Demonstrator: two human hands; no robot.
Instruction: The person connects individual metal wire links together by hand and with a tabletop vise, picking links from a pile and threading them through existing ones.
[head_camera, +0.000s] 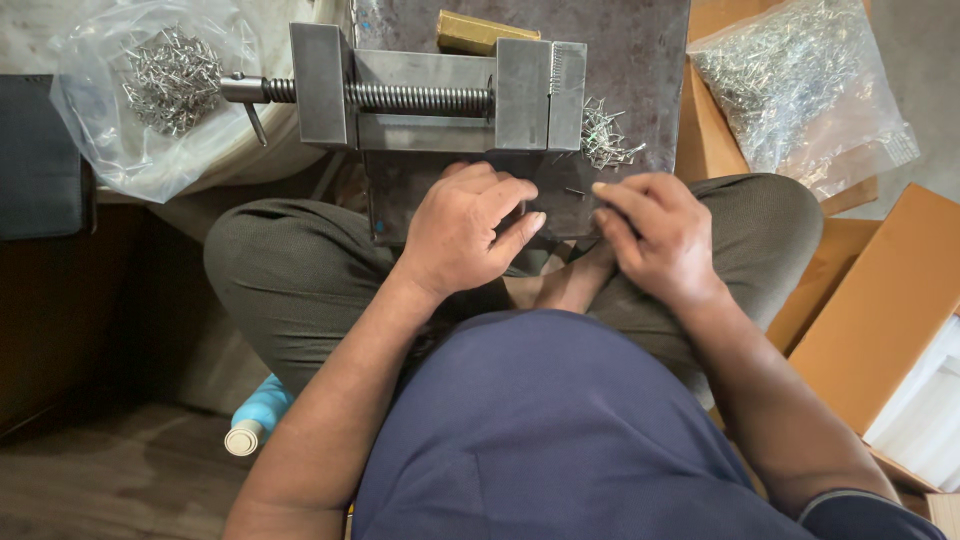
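**Q:** What occupies the centre of the frame?

**A:** Two hands meeting over a dark metal plate (640, 70) that serves as the surface. The left hand (468, 232) lies with fingers curled, their tips pressed onto the plate's near edge; whether it pinches anything cannot be told. The right hand (660, 235) is bent likewise, its fingertips just beside a small dark pin (574, 191) lying on the plate, between the two hands.

**Q:** What stands above the hands?

**A:** A grey bench vise (440, 95), upper centre, its threaded screw running left to right and its handle projecting at the left. A loose heap of small metal clips (608, 140) lies just right of the vise jaw, near the right hand. A brass-coloured block (480, 32) rests behind the vise.

**Q:** And the margins?

**A:** Upper left, a clear bag of clips (160, 90); upper right, a larger bag of clips (800, 85) on cardboard. At right, an open cardboard box (880, 300). Lower left, a blue bottle (258, 415) lies on the floor beside the person's folded leg.
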